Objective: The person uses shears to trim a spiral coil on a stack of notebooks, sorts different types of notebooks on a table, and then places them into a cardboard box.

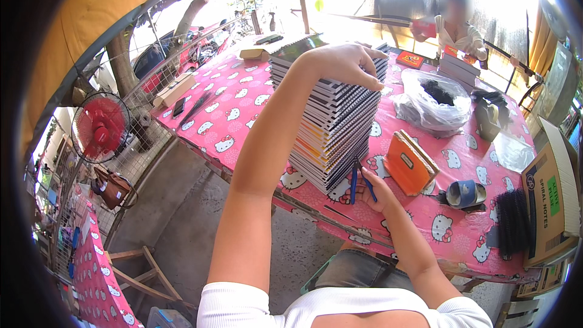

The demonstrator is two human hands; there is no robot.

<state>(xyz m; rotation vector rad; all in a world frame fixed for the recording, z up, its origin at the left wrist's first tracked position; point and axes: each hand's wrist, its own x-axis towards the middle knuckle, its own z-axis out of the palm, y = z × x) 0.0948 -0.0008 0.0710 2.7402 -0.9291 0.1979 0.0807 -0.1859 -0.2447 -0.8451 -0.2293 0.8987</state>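
Note:
A tall stack of spiral notebooks (331, 136) stands on the pink table, its black coil bindings along the right side. My left hand (352, 64) reaches over the top of the stack, thumb and fingers apart near the upper right edge. Part of the top notebook is hidden behind my wrist. Low beside the stack's near right corner, my right hand (378, 191) is closed around blue-handled pliers (354, 185), their jaws pointing up at the lowest coils. An orange book-like block (408, 164) stands just right of that hand.
On the pink patterned table (237, 115) are a plastic bag of black coils (434, 100), a tape roll (464, 194), loose black coils (511, 222) and an open cardboard box (549, 200). Another person (458, 30) sits at the far right by stacked books (458, 70). A red fan (101, 127) stands left.

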